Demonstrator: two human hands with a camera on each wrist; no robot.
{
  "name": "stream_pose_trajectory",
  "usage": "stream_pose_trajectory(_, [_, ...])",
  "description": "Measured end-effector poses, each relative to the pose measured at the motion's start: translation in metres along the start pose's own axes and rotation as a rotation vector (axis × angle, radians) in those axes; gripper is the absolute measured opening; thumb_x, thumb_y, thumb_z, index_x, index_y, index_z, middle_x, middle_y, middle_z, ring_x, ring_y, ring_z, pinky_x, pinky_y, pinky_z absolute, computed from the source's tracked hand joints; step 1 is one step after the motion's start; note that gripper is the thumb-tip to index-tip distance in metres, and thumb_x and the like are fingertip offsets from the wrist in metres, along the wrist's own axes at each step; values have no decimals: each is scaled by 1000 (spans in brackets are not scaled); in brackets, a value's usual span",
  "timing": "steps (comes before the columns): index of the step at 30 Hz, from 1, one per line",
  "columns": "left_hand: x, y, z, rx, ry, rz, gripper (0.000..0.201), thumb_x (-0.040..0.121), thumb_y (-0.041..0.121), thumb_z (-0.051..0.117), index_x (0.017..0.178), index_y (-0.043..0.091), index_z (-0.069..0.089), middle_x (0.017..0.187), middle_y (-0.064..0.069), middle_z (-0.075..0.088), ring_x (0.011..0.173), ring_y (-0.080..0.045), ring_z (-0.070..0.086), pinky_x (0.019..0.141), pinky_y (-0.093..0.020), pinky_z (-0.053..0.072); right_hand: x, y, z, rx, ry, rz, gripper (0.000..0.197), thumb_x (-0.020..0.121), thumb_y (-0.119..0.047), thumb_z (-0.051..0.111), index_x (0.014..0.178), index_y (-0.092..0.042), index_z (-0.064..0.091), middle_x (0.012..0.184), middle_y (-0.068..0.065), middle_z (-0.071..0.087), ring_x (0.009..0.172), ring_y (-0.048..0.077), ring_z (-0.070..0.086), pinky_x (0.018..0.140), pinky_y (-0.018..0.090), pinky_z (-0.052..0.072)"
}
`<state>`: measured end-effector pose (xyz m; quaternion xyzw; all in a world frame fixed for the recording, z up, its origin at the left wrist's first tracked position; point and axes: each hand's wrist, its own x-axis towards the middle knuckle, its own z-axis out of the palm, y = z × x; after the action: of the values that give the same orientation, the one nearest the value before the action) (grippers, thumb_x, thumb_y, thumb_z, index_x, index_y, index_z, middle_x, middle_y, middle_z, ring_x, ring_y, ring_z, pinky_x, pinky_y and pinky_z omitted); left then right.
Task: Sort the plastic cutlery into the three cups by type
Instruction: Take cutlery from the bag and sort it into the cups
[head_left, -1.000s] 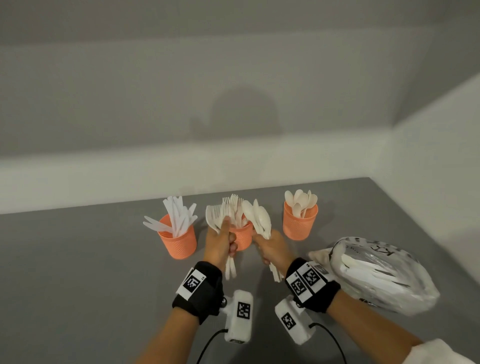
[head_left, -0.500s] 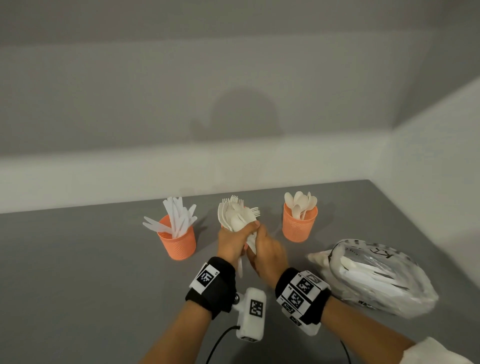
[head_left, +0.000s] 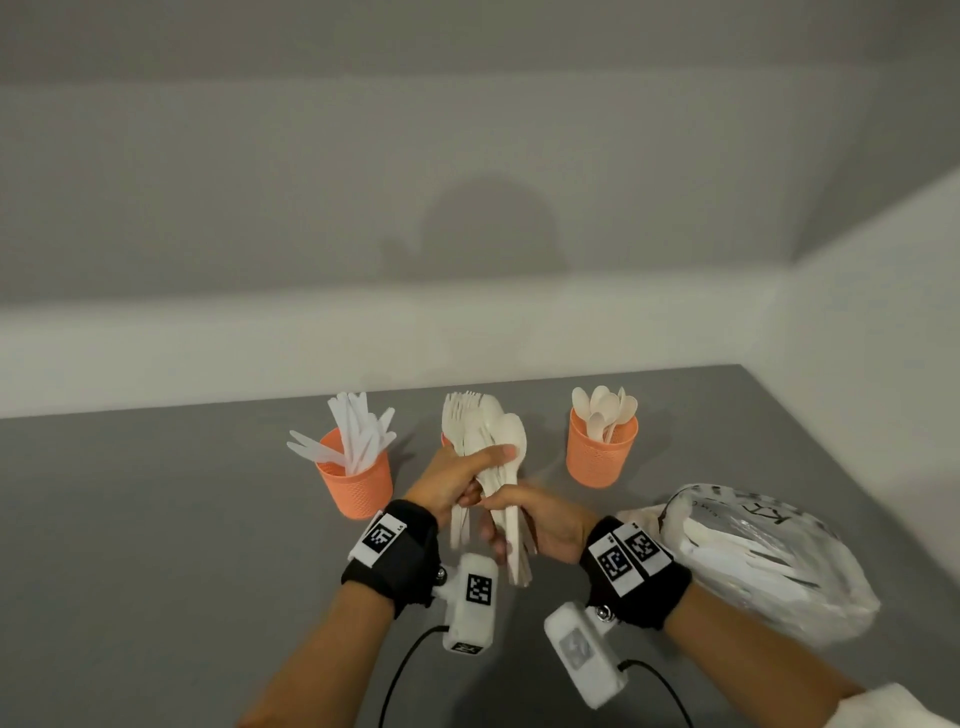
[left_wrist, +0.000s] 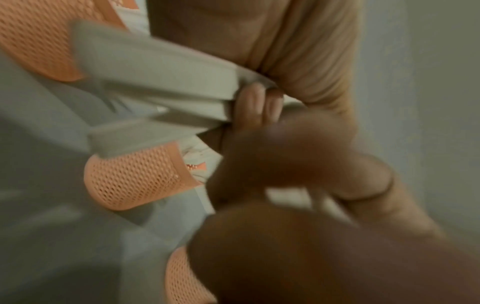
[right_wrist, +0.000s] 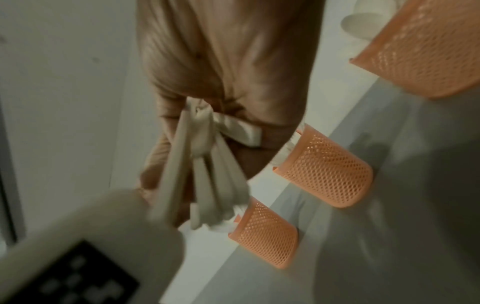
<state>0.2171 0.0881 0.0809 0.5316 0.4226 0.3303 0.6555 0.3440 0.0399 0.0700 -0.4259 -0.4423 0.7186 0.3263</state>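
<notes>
Both hands on one mixed bunch of forks and spoons (head_left: 485, 457): left hand (head_left: 452, 480) wraps the necks, thumb across; right hand (head_left: 540, 525) pinches the handles below. Fork cup (head_left: 445, 440) hidden behind the bunch, knife cup (head_left: 358, 486) left of the hands, spoon cup (head_left: 600, 460) right. Cutlery bag (head_left: 753, 556) on the desk (head_left: 156, 571) beside the right wrist.

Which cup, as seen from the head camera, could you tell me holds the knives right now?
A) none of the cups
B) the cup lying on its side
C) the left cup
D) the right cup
C: in the head view the left cup has flat knives sticking up out of it, while the right cup holds spoons, and both stand upright.
</notes>
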Motion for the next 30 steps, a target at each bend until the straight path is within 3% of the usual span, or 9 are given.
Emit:
stream_pose_trajectory(2, [0,-2,-4,24,33,1,35,85,34,61,61,10,53,37,4,43,30,-5,26,34,-16,19,1,0,0,14,63,2,12,93,-19,48,95,-13,59,50,-4,50,37,5,42,41,18,41])
stream_pose_trajectory(4, [-1,-7,-8,-8,185,-16,38,80,45,63,63,13,54,44,2,42,32,-6,25,35,-17,19,5,2,-2,37,167,-49,14,96,-19,45,93,-14,58,46,-6,42,34,5,36,37,17,36])
stream_pose_trajectory(6, [-6,-9,-5,-31,330,6,32,83,38,65,64,14,57,45,5,45,30,-3,28,33,-15,22,9,5,-4,47,260,-111,17,98,-17,42,94,-15,58,48,-4,40,35,6,36,36,18,35])
stream_pose_trajectory(9, [-12,-14,10,23,390,92,18,84,15,65,67,11,61,46,11,54,31,1,44,35,-9,31,15,12,-5,13,368,-151,20,98,-14,37,86,-11,53,54,0,41,39,8,38,38,21,35])
stream_pose_trajectory(15, [-5,-25,15,86,505,135,11,83,6,64,72,7,64,65,-3,62,45,1,54,42,-9,38,20,19,-2,-63,421,-175,23,97,-12,38,81,-11,55,62,5,49,48,12,44,47,23,39])
stream_pose_trajectory(20, [-2,-24,14,71,595,157,19,83,7,63,66,15,63,73,-8,67,70,-20,63,67,-31,51,26,22,-5,-97,511,-193,25,96,-15,42,75,-11,55,62,3,52,56,14,47,57,25,41])
stream_pose_trajectory(24, [-2,-22,24,45,583,170,15,81,17,69,70,7,67,62,-2,65,54,-6,61,54,-18,47,32,26,-8,-201,525,-233,26,90,-22,45,76,-5,59,71,2,59,75,20,56,79,33,43])
stream_pose_trajectory(28, [3,-22,28,47,627,141,28,80,15,69,54,15,60,43,9,58,40,3,55,43,-8,42,31,26,-5,-239,510,-267,26,95,-15,41,75,-11,57,71,-1,57,76,14,53,79,29,42])
stream_pose_trajectory(30, [4,-19,28,64,628,101,27,82,10,65,56,14,58,51,5,58,44,-1,56,41,-9,42,31,25,-6,-176,507,-269,21,95,-21,43,88,-16,62,82,1,64,83,16,59,86,33,46])
